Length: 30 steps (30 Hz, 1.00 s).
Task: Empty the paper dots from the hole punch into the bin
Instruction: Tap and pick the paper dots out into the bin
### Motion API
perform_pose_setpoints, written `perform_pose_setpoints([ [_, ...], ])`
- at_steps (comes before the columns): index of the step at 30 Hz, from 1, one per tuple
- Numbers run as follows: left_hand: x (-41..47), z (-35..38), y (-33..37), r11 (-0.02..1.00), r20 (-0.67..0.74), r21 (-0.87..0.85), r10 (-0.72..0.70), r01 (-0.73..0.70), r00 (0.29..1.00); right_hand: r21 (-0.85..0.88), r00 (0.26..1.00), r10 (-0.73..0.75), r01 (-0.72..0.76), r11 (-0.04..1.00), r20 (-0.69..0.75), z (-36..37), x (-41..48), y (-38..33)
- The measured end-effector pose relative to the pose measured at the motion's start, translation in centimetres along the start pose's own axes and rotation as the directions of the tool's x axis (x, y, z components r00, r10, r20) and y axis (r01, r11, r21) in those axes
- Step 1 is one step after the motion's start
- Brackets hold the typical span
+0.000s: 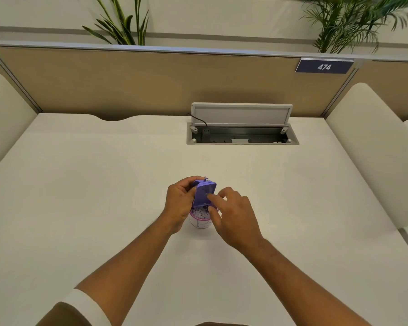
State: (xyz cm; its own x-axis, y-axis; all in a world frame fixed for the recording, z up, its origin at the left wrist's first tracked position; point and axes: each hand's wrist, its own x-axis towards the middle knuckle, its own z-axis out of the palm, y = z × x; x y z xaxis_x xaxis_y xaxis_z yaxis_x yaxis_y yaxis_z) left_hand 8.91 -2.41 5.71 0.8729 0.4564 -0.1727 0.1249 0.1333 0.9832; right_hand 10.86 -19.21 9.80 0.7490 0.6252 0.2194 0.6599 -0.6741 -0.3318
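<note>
White desk point(80, 184) with tan partition point(127, 83) along the back edge, label plate "474" point(324, 66) top right. Cable tray point(242, 136) recessed in desk, lid point(240, 114) flipped up, black cable point(199, 120) entering. Cream side dividers point(372, 142) both sides. Plants point(123, 24) behind partition. Even, soft lighting.

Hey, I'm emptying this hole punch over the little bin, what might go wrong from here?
1. The bin is narrow and already holds many paper dots, so more may spill onto the desk.
2. The right hand is only poking the hole punch; the left hand alone holds it, so it might slip.
</note>
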Motion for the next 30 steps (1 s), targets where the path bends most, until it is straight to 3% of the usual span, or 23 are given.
perform_pose_setpoints([
  [2,-0.1,0.0,0.3,1.0,0.005,0.004,0.013,-0.013,1.0,-0.012,0.999,0.022,-0.021,1.0,0.041,0.1,-0.1,0.2],
  [9,0.1,0.0,0.4,1.0,-0.022,-0.014,0.025,-0.025,0.999,0.049,0.997,0.072,-0.07,0.996,-0.035,-0.1,0.1,0.1],
  [15,-0.1,0.0,0.8,0.999,0.012,0.023,0.034,-0.034,0.999,-0.047,0.992,0.063,-0.058,0.997,0.106,0.8,0.8,0.8],
  [24,-0.1,0.1,1.0,0.995,-0.002,0.04,0.089,-0.089,0.996,-0.09,0.983,0.081,-0.067,0.994,0.166,1.9,1.1,0.8],
  [30,-0.3,0.0,1.1,0.994,-0.002,0.03,0.105,-0.105,0.994,-0.075,0.99,0.072,-0.064,0.995,0.119,2.0,1.2,1.0],
])
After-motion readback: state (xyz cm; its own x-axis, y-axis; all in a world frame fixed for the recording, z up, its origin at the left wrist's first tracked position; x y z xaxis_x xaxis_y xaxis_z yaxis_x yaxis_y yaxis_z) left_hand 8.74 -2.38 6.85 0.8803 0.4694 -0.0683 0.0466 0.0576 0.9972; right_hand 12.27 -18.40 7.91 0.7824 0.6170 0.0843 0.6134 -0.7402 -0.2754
